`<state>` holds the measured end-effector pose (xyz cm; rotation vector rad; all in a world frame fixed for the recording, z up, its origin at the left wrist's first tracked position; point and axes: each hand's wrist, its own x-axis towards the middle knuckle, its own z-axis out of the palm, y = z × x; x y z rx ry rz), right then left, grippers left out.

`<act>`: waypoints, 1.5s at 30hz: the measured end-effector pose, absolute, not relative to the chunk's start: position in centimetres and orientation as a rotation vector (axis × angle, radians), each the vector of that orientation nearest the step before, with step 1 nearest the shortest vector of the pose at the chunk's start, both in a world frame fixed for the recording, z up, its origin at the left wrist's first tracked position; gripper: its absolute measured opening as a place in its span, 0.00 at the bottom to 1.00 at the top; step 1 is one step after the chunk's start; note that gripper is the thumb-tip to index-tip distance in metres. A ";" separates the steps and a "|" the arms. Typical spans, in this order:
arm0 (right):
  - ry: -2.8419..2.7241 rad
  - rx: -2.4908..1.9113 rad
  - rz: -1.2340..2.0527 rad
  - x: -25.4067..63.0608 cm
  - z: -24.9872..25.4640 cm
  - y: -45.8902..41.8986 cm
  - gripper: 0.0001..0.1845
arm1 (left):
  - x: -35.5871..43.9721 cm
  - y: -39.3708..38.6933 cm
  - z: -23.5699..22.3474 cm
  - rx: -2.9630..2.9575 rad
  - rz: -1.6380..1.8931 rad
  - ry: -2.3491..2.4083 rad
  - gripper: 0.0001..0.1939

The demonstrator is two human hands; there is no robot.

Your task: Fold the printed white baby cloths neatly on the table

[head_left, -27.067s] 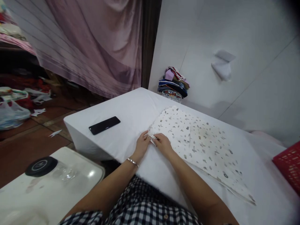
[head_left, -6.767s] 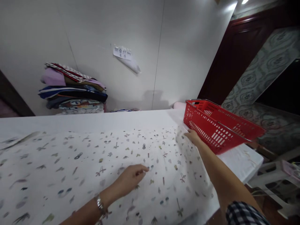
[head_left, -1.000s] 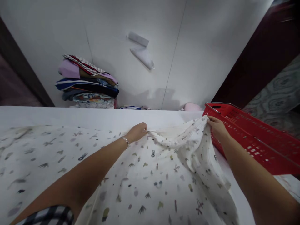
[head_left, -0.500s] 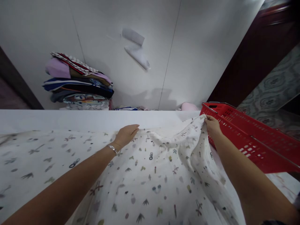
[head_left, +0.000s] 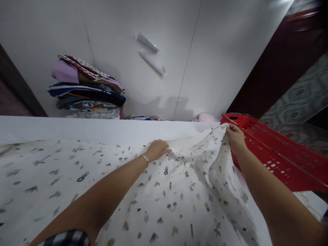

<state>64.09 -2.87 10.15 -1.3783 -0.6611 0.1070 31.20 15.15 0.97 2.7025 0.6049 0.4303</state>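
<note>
A thin white cloth [head_left: 164,198] printed with small plants and shapes lies spread over the white table [head_left: 107,129]. My right hand [head_left: 236,137] pinches its far right corner, lifting it so that folds hang below the fingers. Along the far edge of the cloth, my left hand [head_left: 157,149] has its fingers curled down on the fabric, which bunches at the fingertips. A silver bracelet [head_left: 145,159] circles the left wrist. Between the two hands the edge sags in a loose curve, part of it turned over.
A red plastic basket [head_left: 276,150] with metal handles stands right beside my right hand. Beyond the table, at the left, folded clothes [head_left: 88,87] form a tall stack. A pink item [head_left: 207,117] shows behind the table edge. Peeling white paper [head_left: 152,61] hangs on the pale panel.
My left hand has slid right along the cloth's far edge, closer to my right hand, and its fingers have curled. The right hand still holds the corner, shifted slightly right.
</note>
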 end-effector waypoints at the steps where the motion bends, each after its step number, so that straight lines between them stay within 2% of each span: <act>1: -0.648 -1.375 0.112 64.1 10.1 -2.9 0.14 | 31.2 15.0 1.1 2.695 0.436 0.629 0.11; 11: -0.595 -1.391 0.065 64.9 8.4 -3.1 0.17 | 27.4 16.9 3.4 2.365 0.580 0.979 0.10; 15: -0.619 -1.394 0.050 64.4 8.7 -2.9 0.17 | 28.0 17.4 2.3 2.415 0.479 0.875 0.13; 20: -0.616 -1.392 0.058 64.2 9.3 -3.9 0.18 | 28.7 18.0 1.2 2.547 0.646 0.740 0.14; 26: -0.644 -1.415 0.023 63.9 9.4 -4.5 0.18 | 27.5 18.1 2.8 2.397 0.346 0.823 0.21; 31: -0.593 -1.393 0.022 63.1 9.9 -4.4 0.16 | 26.6 17.3 4.4 2.340 0.533 0.932 0.24; 35: -0.575 -1.358 -0.012 62.9 10.7 -4.7 0.14 | 25.7 16.3 5.4 2.412 0.509 0.911 0.27; 38: -0.614 -1.361 -0.040 63.1 11.2 -5.5 0.14 | 24.3 15.2 6.2 2.446 0.437 0.784 0.25; 45: -0.661 -1.300 -0.056 62.6 12.9 -7.5 0.13 | 19.7 13.0 7.6 2.666 0.304 0.638 0.12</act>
